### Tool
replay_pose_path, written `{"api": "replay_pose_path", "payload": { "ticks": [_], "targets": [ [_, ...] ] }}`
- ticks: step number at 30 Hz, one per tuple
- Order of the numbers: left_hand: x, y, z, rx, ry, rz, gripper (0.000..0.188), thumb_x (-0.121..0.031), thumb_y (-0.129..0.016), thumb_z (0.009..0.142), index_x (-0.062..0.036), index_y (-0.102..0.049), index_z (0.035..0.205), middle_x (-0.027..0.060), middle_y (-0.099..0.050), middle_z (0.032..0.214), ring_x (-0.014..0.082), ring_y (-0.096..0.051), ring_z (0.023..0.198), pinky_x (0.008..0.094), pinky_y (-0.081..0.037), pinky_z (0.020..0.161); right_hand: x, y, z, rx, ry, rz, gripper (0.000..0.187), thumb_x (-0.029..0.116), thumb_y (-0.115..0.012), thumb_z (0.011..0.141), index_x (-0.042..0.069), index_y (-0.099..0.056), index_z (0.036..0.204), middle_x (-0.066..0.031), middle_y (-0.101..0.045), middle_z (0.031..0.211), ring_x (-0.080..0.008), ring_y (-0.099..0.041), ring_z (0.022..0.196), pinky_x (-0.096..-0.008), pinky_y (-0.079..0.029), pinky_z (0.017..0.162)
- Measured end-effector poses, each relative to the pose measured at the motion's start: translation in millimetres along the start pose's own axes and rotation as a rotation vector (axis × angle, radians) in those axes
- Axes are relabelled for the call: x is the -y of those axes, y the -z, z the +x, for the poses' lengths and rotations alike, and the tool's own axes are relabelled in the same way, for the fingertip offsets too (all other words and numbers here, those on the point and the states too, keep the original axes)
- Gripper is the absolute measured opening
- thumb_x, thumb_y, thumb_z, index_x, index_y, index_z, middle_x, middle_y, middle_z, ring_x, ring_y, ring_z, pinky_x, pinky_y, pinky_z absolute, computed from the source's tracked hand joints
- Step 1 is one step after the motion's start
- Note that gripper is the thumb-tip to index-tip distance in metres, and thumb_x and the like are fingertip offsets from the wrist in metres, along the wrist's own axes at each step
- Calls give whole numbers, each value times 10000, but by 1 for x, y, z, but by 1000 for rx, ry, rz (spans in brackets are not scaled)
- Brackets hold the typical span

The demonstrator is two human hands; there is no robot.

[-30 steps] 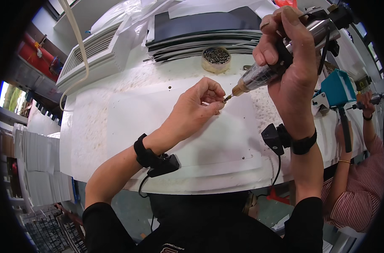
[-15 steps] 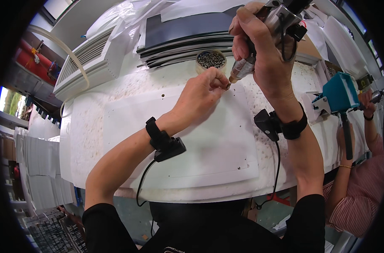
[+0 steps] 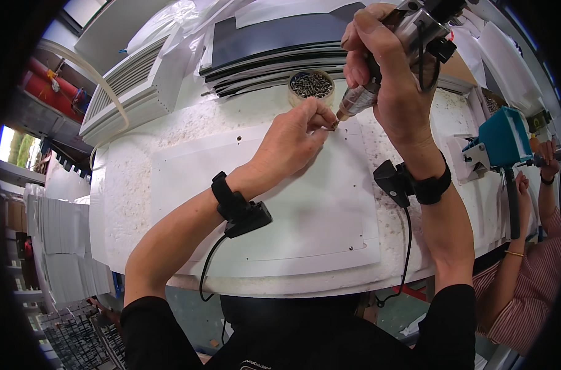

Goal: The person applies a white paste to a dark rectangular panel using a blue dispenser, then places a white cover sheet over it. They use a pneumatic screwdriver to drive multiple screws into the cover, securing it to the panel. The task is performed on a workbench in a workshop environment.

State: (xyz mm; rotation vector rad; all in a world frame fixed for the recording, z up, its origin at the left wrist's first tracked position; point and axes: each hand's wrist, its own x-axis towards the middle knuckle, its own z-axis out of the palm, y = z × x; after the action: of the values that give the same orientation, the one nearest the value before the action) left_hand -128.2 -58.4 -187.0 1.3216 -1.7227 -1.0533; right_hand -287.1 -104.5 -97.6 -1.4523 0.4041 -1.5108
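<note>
The person's right hand wraps tight around a power screwdriver, gripping it like a fat pen so the tip points down at the white panel. The left hand pinches something tiny, most likely a screw, right at the tip; it is too small to see well. Holding it there keeps it straight under the tool. The panel lies flat on the white table, so it will not wobble. A little round tub of screws sits just behind the hands, close enough to grab more. Dark sheets are stacked farther back, out of the way. At the right edge another person's arm reaches by a teal tool.
</note>
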Motion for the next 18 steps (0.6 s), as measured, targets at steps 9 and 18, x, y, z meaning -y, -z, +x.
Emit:
{"api": "replay_pose_path", "payload": {
  "ticks": [9, 18],
  "targets": [
    [3, -2, 2, -23, -38, 3, 156, -2, -612, 957, -28, -582, 1108, 64, -699, 1026, 128, -665, 937, 285, -532, 863, -1, 5, 1, -40, 9, -38, 199, 199, -612, 1038, 63, -574, 899, -25, -594, 746, -74, -515, 516, -229, -435, 481],
    [-2, -5, 4, -21, -10, 12, 172, 23, -609, 946, -21, -573, 1109, 81, -702, 1022, 136, -671, 902, 285, -542, 845, -1, 7, 1, -59, 11, -36, 222, 206, -617, 1030, 58, -574, 870, -30, -585, 732, -83, -512, 515, -233, -423, 478]
  ]
}}
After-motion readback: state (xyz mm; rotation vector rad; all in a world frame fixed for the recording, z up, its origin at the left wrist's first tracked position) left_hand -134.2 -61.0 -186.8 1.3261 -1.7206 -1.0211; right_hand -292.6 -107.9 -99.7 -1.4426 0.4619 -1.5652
